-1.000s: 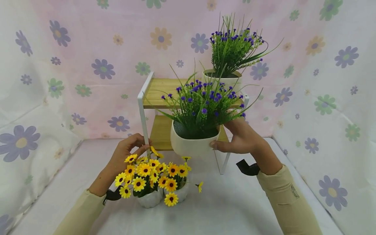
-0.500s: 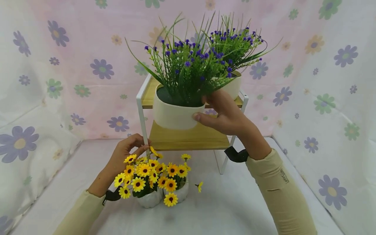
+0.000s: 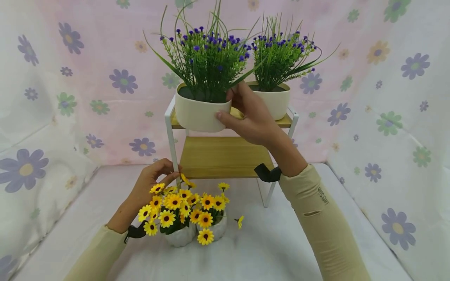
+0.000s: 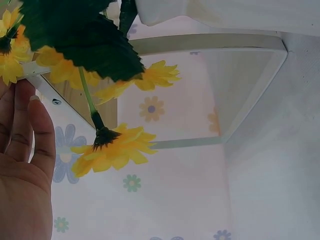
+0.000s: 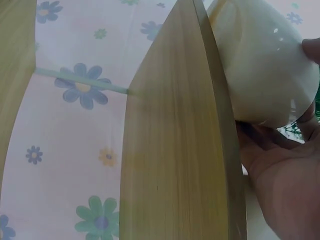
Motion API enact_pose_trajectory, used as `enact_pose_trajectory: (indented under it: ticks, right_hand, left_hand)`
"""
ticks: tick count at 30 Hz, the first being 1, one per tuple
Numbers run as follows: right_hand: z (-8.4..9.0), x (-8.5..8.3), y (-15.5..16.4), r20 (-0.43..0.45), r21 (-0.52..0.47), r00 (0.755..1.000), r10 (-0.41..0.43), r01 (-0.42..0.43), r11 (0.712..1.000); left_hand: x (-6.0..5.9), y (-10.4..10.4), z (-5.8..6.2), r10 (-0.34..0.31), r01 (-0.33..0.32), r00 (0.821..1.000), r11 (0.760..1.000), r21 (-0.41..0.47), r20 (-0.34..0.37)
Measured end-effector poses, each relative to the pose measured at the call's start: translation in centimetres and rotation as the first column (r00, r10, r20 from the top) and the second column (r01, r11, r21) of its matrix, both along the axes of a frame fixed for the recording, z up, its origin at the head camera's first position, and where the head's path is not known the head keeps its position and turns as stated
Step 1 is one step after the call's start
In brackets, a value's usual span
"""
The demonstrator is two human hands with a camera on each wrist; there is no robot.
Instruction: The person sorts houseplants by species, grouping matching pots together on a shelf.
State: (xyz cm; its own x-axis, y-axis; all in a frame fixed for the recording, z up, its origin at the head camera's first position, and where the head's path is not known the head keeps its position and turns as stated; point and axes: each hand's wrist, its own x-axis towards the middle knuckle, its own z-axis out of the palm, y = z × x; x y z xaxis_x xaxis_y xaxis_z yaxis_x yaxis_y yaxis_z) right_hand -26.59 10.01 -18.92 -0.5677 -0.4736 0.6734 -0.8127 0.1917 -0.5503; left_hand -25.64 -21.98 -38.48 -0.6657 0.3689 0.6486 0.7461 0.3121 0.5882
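Observation:
My right hand [image 3: 246,117] grips a cream pot of purple flowers [image 3: 200,111] by its right rim, thumb on the front wall, holding it at the left of the top wooden shelf [image 3: 261,121]. In the right wrist view the cream pot [image 5: 265,70] sits just beside the shelf's edge [image 5: 175,150]. A second cream pot of purple flowers [image 3: 274,97] stands on the shelf's right side. My left hand [image 3: 154,181] touches the yellow daisies [image 3: 183,207] in a white pot [image 3: 183,236] on the table, with loosely curled fingers [image 4: 30,130] near the white shelf leg.
The white-framed two-tier stand [image 3: 170,132] has a bare lower wooden shelf [image 3: 221,156]. Flower-print cloth [image 3: 88,78] hangs behind and at both sides. The white table surface [image 3: 267,242] stretches in front of the stand.
My right hand has lifted the pot of purple flowers from the lower shelf level up and left to the top shelf. The left hand stayed at the daisies.

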Motion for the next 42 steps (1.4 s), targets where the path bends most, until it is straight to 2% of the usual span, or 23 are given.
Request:
enact_pose_trajectory:
  ticks: [7,16,20,26,35,42]
  right_hand:
    - [0.0,-0.7,-1.3,0.016,-0.03,0.999,0.034,-0.033,0.999]
    - [-0.1,-1.2,-2.7,-0.052,0.016,0.997,-0.058,0.059,0.998]
    - [-0.2,-1.3,-3.1,-0.064,0.006,0.992,-0.108,0.108,0.994]
    - [-0.5,-1.1,-3.3,-0.08,-0.022,0.987,-0.14,0.138,0.99]
    - [-1.5,0.3,-2.9,-0.026,-0.018,0.97,-0.243,0.242,0.97]
    - [-3.4,2.1,-1.7,-0.111,-0.034,0.959,-0.261,0.259,0.965]
  left_hand:
    - [0.0,0.1,0.0,0.013,-0.013,1.0,1.0,0.008,-0.009]
    - [0.0,0.1,0.0,0.025,-0.025,1.0,1.0,-0.001,-0.008]
    - [0.0,0.1,0.0,0.032,-0.032,0.999,0.999,-0.011,-0.003]
    - [0.0,0.1,0.0,0.026,-0.026,1.0,1.0,-0.006,0.002]
    - [0.2,0.0,0.0,0.036,-0.036,0.999,0.999,-0.009,0.008]
    - [0.1,0.0,0.0,0.025,-0.025,1.0,1.0,0.0,-0.001]
